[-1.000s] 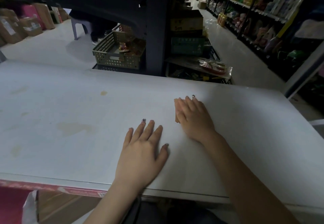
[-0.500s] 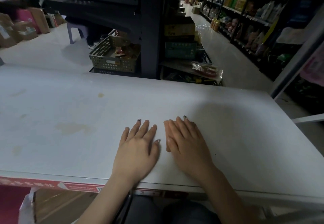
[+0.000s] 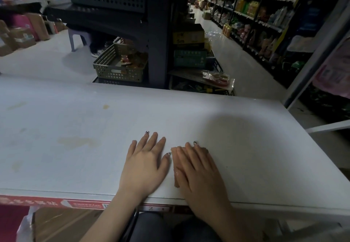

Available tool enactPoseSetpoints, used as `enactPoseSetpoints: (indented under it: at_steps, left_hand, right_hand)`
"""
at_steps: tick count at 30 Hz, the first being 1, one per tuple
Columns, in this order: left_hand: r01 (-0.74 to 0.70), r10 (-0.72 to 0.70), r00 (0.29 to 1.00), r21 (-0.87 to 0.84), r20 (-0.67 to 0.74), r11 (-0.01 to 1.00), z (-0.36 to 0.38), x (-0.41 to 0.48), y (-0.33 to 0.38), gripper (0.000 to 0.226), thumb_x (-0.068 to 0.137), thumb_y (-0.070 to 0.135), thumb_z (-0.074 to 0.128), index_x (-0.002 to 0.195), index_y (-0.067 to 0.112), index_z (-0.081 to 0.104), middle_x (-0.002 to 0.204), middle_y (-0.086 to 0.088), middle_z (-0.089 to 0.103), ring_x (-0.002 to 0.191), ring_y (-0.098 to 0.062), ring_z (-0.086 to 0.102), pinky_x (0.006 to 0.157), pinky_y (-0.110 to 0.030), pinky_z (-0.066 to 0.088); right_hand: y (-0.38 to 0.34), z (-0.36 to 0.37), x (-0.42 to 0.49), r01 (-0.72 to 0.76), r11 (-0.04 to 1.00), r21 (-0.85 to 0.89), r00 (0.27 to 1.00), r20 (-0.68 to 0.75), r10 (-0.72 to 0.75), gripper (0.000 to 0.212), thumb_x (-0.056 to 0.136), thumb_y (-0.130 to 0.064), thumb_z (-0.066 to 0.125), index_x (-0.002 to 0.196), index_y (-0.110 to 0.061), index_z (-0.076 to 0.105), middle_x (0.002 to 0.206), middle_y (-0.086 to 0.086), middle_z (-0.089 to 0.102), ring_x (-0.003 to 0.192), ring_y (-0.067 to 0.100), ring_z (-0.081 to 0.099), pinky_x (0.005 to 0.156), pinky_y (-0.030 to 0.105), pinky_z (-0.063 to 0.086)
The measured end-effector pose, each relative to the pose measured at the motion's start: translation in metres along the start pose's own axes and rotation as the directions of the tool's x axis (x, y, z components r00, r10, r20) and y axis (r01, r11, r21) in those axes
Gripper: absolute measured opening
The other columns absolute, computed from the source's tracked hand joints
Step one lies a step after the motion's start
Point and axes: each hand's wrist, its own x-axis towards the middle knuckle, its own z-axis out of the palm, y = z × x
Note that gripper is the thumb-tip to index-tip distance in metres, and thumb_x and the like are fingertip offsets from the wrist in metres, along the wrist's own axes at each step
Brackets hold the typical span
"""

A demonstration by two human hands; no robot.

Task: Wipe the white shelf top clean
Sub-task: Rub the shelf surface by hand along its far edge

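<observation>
Dim shop aisle; white shelf top (image 3: 246, 147) fills the near view. Left hand (image 3: 144, 167) lies flat near the front edge, fingers straight. Right hand (image 3: 197, 173), just beside it and also flat, presses a thin tan cloth (image 3: 175, 177), mostly hidden. Cloth looks soft & light: prob. best pressed from above, no grip needed. Stains (image 3: 75, 141) sit to the left.

- Flat white laminate shelf top (image 3: 75, 120): white, w/ faint tan blotches on left part & one small orange-brown spot nr far edge.
- Thin orange-tan wiping cloth (image 3: 176, 180): plain, no pattern seen.
- Left hand (image 3: 144, 167) & right hand (image 3: 200, 177): dark glittery polish on a few nails.
- Red label strip (image 3: 37, 203) on shelf front: red w/ white print.
- Olive-green plastic basket (image 3: 117, 71): regular grid of holes.
- Yellow carton (image 3: 188, 37): black "5m"; green carton (image 3: 189, 58) below it.
</observation>
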Motion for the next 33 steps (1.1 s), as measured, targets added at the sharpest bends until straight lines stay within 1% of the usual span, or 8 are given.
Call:
enactPoseSetpoints:
  at_steps: [2, 4, 7, 15, 19, 24, 30, 33]
  left_hand:
    - [0.000, 0.000, 1.000, 0.001, 0.001, 1.000, 0.000, 0.000, 0.000, 0.079, 0.076, 0.057, 0.003, 0.141, 0.026, 0.036, 0.153, 0.003, 0.026, 0.143, -0.015, 0.009, 0.114, -0.035, 0.007]
    - [-0.002, 0.002, 1.000, -0.004, -0.001, 1.000, 0.000, 0.000, 0.001, 0.080, 0.076, 0.058, 0.004, 0.141, 0.026, 0.037, 0.152, 0.002, 0.026, 0.143, -0.015, 0.009, 0.114, -0.034, 0.006]
    - [0.004, -0.004, 1.000, -0.002, 0.003, 1.000, -0.002, 0.000, 0.001, 0.081, 0.075, 0.058, 0.002, 0.141, 0.026, 0.035, 0.153, 0.003, 0.024, 0.143, -0.014, 0.007, 0.114, -0.033, 0.005]
    - [0.006, -0.006, 1.000, -0.001, 0.008, 1.000, -0.002, -0.001, 0.001, 0.083, 0.073, 0.058, 0.001, 0.142, 0.027, 0.033, 0.154, 0.004, 0.022, 0.144, -0.013, 0.006, 0.114, -0.033, 0.003]
    - [0.006, -0.006, 1.000, -0.019, -0.005, 1.000, -0.001, -0.001, 0.000, 0.080, 0.075, 0.058, 0.004, 0.141, 0.025, 0.036, 0.153, 0.002, 0.026, 0.143, -0.014, 0.009, 0.114, -0.034, 0.005]
    - [-0.005, 0.005, 1.000, -0.008, -0.007, 1.000, 0.000, 0.000, -0.001, 0.078, 0.077, 0.058, 0.005, 0.141, 0.025, 0.037, 0.153, 0.002, 0.026, 0.143, -0.015, 0.009, 0.114, -0.035, 0.006]
    - [-0.016, 0.016, 1.000, 0.006, -0.009, 1.000, 0.003, 0.000, -0.002, 0.073, 0.080, 0.052, 0.006, 0.140, 0.025, 0.038, 0.151, 0.001, 0.029, 0.143, -0.017, 0.012, 0.114, -0.037, 0.011]
    - [-0.017, 0.017, 1.000, 0.007, -0.014, 1.000, 0.004, 0.001, -0.003, 0.070, 0.082, 0.051, 0.008, 0.138, 0.025, 0.041, 0.150, 0.001, 0.032, 0.143, -0.018, 0.015, 0.114, -0.038, 0.014]
  right_hand:
    - [-0.002, -0.001, -0.004, 0.014, 1.000, -0.001, 1.000, -0.021, -0.014, 0.049, 0.099, -0.036, 0.019, 0.136, -0.020, 0.047, 0.141, 0.002, 0.046, 0.136, 0.023, 0.034, 0.108, 0.043, 0.027]
    - [-0.004, -0.002, -0.009, 0.013, 1.000, 0.010, 0.999, -0.043, -0.013, 0.048, 0.098, -0.036, 0.021, 0.135, -0.020, 0.048, 0.140, 0.002, 0.047, 0.135, 0.023, 0.035, 0.107, 0.041, 0.027]
    - [-0.008, -0.004, -0.016, 0.006, 0.999, 0.034, 0.999, -0.052, -0.004, 0.052, 0.099, -0.039, 0.016, 0.135, -0.021, 0.048, 0.140, 0.001, 0.047, 0.134, 0.022, 0.037, 0.105, 0.041, 0.028]
    - [-0.009, -0.003, -0.020, -0.016, 0.999, 0.036, 0.999, -0.040, 0.018, 0.054, 0.099, -0.042, 0.013, 0.135, -0.021, 0.048, 0.141, 0.001, 0.047, 0.133, 0.022, 0.038, 0.104, 0.041, 0.027]
    - [-0.009, -0.004, -0.019, -0.026, 0.999, 0.039, 0.999, -0.039, 0.027, 0.055, 0.099, -0.042, 0.012, 0.134, -0.022, 0.049, 0.140, 0.001, 0.048, 0.133, 0.022, 0.039, 0.104, 0.039, 0.027]
    - [-0.002, -0.003, -0.009, -0.016, 1.000, 0.027, 1.000, -0.019, 0.016, 0.055, 0.099, -0.041, 0.010, 0.136, -0.022, 0.047, 0.142, 0.001, 0.045, 0.136, 0.021, 0.034, 0.107, 0.039, 0.023]
    - [0.005, -0.001, 0.012, -0.030, 0.999, 0.017, 0.999, 0.016, 0.030, 0.061, 0.098, -0.041, 0.004, 0.135, -0.020, 0.047, 0.139, 0.005, 0.048, 0.133, 0.026, 0.038, 0.105, 0.041, 0.024]
    - [0.006, 0.005, 0.024, -0.033, 0.999, 0.012, 0.998, 0.056, 0.032, 0.071, 0.095, -0.046, -0.008, 0.141, -0.020, 0.040, 0.146, 0.005, 0.040, 0.139, 0.025, 0.028, 0.108, 0.041, 0.018]
